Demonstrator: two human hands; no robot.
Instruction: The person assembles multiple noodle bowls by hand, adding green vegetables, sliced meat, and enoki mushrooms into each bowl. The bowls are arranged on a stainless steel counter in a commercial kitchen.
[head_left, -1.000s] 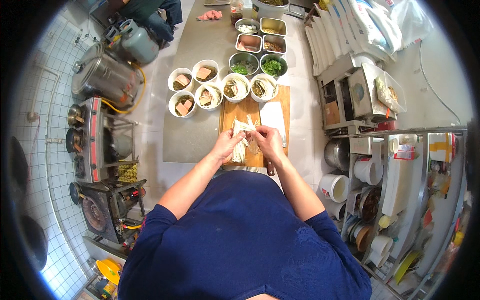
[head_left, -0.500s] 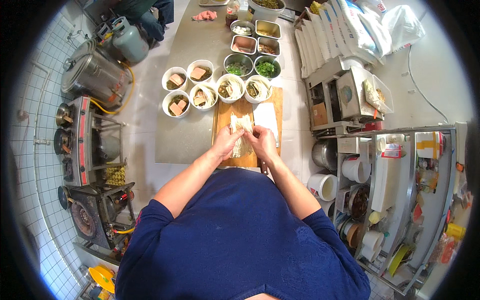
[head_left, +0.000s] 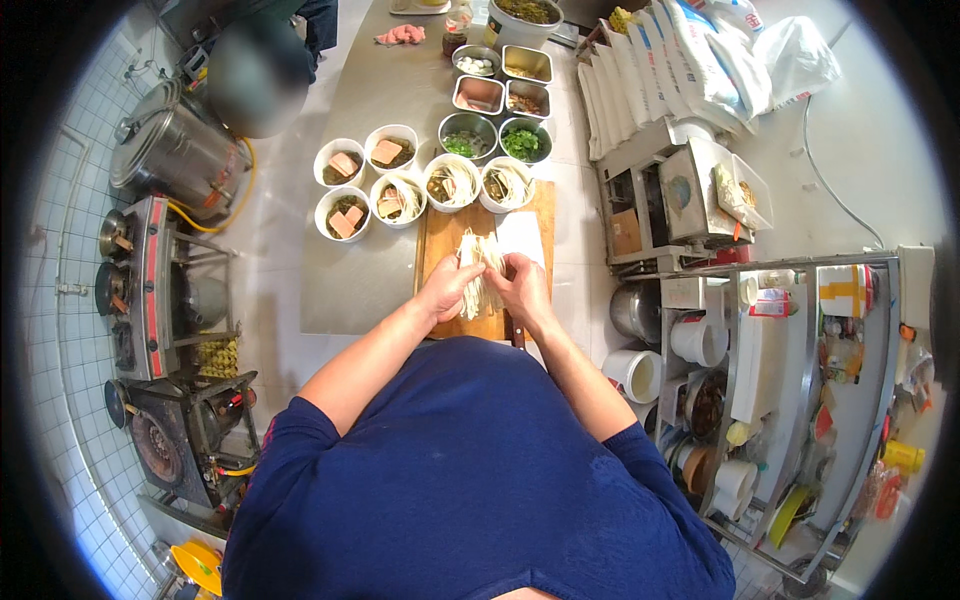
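Over a wooden cutting board, both hands hold a bunch of pale, thin-stemmed enoki mushrooms. My left hand is closed on the bunch from the left, thumb on top. My right hand pinches the stems from the right, its fingertips close to the left thumb. A wide-bladed knife lies on the board's right side, its dark handle partly behind my right wrist. Just beyond stand a white tub and another white tub, both topped with similar pale strands.
More white tubs with pink slabs over dark greens stand at left on the steel table. Metal containers of ingredients line up behind. Shelving is at right, stoves at left. A person's dark trouser leg shows at far left.
The mushroom bunch is slightly more spread between my hands, and the fingers have shifted a little on it. The whole view has moved slightly.
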